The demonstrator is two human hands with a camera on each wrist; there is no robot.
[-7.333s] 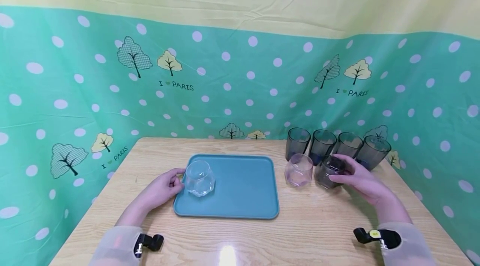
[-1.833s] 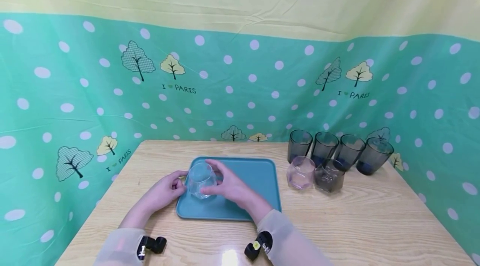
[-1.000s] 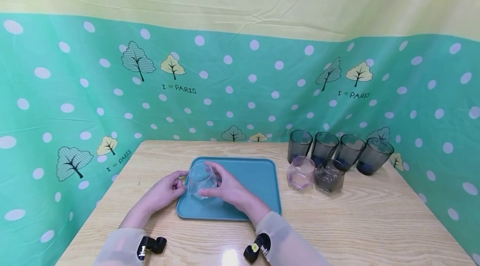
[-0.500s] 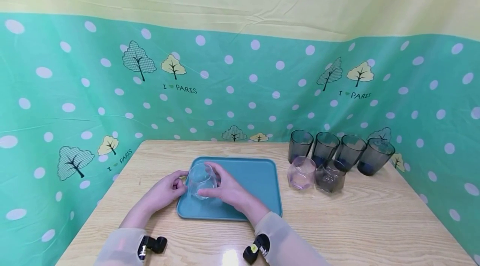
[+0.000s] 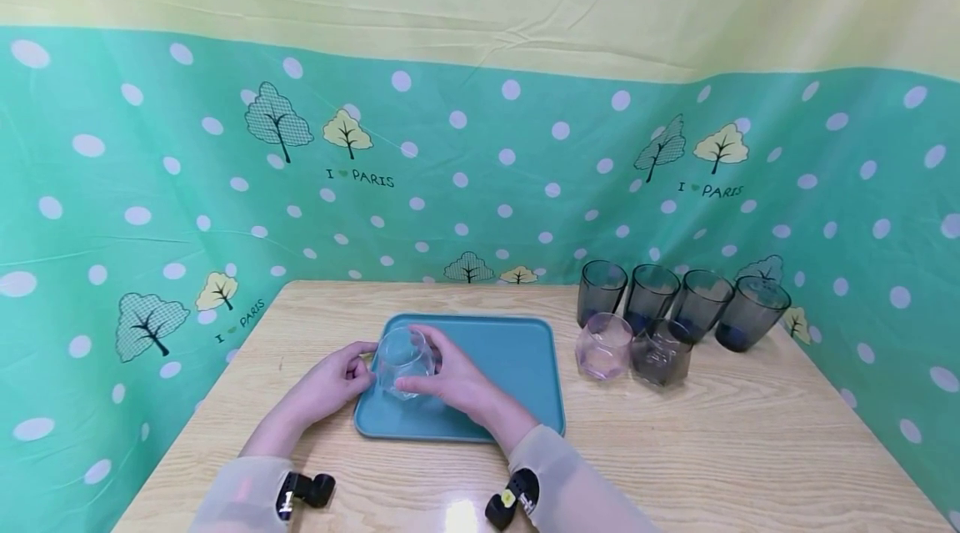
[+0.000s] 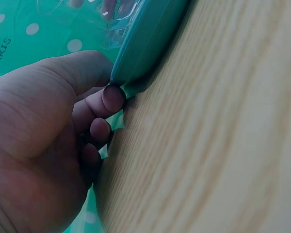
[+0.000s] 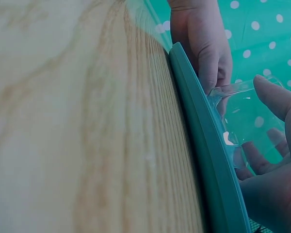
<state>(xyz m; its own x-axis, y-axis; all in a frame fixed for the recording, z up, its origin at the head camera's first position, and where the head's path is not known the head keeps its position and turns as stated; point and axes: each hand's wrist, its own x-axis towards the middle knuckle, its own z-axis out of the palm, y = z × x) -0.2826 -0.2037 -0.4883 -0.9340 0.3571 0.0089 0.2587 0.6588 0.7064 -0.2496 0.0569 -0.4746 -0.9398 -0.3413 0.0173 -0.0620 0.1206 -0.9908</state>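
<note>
A clear faceted glass tumbler [image 5: 401,362] stands upright on the left part of a blue rectangular tray [image 5: 498,366]. My right hand [image 5: 457,374] grips this tumbler from its right side, thumb in front and fingers behind. In the right wrist view, the thumb and fingers [image 7: 276,99] spread around the clear wall, and the base meets the tray. At the tray's left edge, my left hand [image 5: 337,379] pinches the rim. The left wrist view shows its thumb [image 6: 87,68] on the rim, with the index finger just below and the other fingers curled.
Right of the tray stand a pinkish clear tumbler [image 5: 604,347] and a smoky grey tumbler [image 5: 660,354]. Behind them, several tall dark glasses [image 5: 652,299] line up near the back edge of the wooden table [image 5: 712,450]. A green dotted cloth [image 5: 480,183] hangs behind.
Several seconds ago my right hand held the smoky grey tumbler; it has let go and moved left onto the clear tumbler. My left hand stays at the tray's edge. Recent frames barely differ.
</note>
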